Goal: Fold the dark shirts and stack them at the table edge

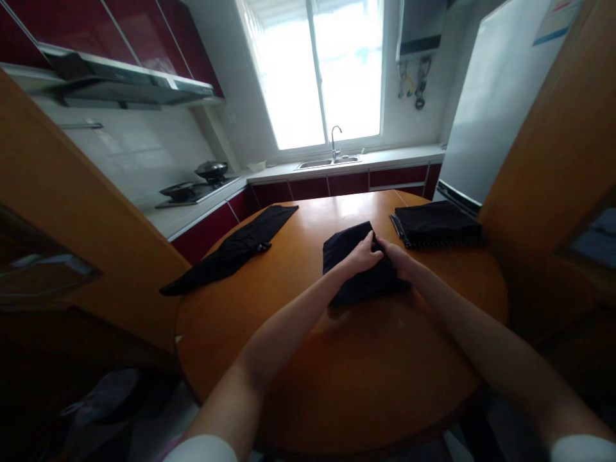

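Note:
A dark navy cloth (pixel 349 289), partly folded, is in front of me on the round wooden table (pixel 308 391). My left hand (pixel 364 255) pinches the raised upper edge of the cloth, fingers closed. Close beside it, my right hand (pixel 395 258) also has its fingers closed at the same edge, and the two hands almost touch. Part of the cloth is hidden behind my hands and wrists. What kind of garment or cover it is, I cannot tell.
A long black cloth item (pixel 235 247) lies along the table's left side, overhanging the edge. At the back right sits a folded black cloth stack (pixel 437 221). Beyond are the counter with a sink (pixel 327 163), a stove with a wok (pixel 212 169), and a fridge (pixel 500 96).

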`<state>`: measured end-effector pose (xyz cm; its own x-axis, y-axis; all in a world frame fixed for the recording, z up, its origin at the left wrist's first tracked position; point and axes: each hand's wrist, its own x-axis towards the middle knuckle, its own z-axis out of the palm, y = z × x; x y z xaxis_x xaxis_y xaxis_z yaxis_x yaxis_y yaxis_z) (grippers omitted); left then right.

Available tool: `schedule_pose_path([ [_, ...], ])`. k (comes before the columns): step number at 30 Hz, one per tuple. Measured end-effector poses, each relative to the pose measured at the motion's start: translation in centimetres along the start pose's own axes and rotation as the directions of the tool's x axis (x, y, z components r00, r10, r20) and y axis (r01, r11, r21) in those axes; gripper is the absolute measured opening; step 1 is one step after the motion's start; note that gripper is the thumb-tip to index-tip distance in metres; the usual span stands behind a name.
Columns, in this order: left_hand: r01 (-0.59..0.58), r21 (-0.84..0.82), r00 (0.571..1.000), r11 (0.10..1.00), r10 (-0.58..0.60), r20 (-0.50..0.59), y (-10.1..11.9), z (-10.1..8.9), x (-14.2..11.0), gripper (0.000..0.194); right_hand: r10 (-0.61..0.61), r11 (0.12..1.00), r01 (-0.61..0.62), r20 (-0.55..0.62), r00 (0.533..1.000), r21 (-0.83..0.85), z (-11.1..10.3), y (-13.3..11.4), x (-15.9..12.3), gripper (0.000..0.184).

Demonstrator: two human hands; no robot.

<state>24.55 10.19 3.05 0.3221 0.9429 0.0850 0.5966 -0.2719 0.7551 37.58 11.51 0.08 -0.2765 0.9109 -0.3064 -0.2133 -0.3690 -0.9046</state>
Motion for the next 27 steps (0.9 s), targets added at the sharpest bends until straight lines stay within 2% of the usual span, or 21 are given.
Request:
schedule_pose_path([
  [3, -0.049, -0.243, 0.999, 0.969, 0.05, -0.003, -1.5, -1.5, 0.2, 0.072, -0.102, 0.993, 0.101, -0.026, 0.994, -0.056, -0.4, 0.3, 0.1, 0.016],
  [5, -0.136, -0.246, 0.991, 0.96, 0.134, -0.026, -2.3, -2.9, 0.1, 0.056, -0.168, 0.983, 0.165, -0.037, 0.985, -0.075, -0.4, 0.3, 0.0, 0.017],
  [7, -0.246, -0.101, 0.966, 0.964, 0.236, -0.102, -3.0, -4.3, -0.2, 0.047, -0.204, 0.975, 0.197, -0.066, 0.977, -0.1, -0.5, 0.1, -0.1, 0.018],
  [9, -0.332, 0.111, 0.925, 0.937, 0.346, -0.156, -3.8, -5.3, -0.5, 0.046, -0.214, 0.97, 0.198, -0.115, 0.97, -0.142, -0.7, -0.3, -0.2, 0.018],
  [12, -0.403, 0.334, 0.883, 0.852, 0.457, -0.102, -5.0, -5.8, -0.6, 0.047, -0.196, 0.968, 0.159, -0.188, 0.962, -0.194, -1.6, -1.1, -0.4, 0.017],
  [14, -0.407, 0.414, 0.886, 0.814, 0.462, -0.037, -5.6, -5.6, -0.5, 0.045, -0.182, 0.967, 0.132, -0.224, 0.957, -0.22, -2.3, -1.6, -0.6, 0.016],
  [17, -0.388, 0.481, 0.913, 0.787, 0.401, 0.08, -6.3, -4.9, -0.2, 0.045, -0.17, 0.954, 0.098, -0.243, 0.955, -0.282, -3.1, -1.9, -0.9, 0.014],
  [20, -0.395, 0.509, 0.918, 0.764, 0.355, 0.179, -6.6, -4.2, 0.0, 0.048, -0.185, 0.908, 0.076, -0.232, 0.955, -0.412, -3.5, -1.8, -0.8, 0.013],
  [27, -0.408, 0.565, 0.913, 0.717, 0.333, 0.237, -7.0, -3.2, 0.9, 0.049, -0.253, 0.788, 0.044, -0.257, 0.933, -0.614, -4.0, -1.3, -0.2, 0.015],
])
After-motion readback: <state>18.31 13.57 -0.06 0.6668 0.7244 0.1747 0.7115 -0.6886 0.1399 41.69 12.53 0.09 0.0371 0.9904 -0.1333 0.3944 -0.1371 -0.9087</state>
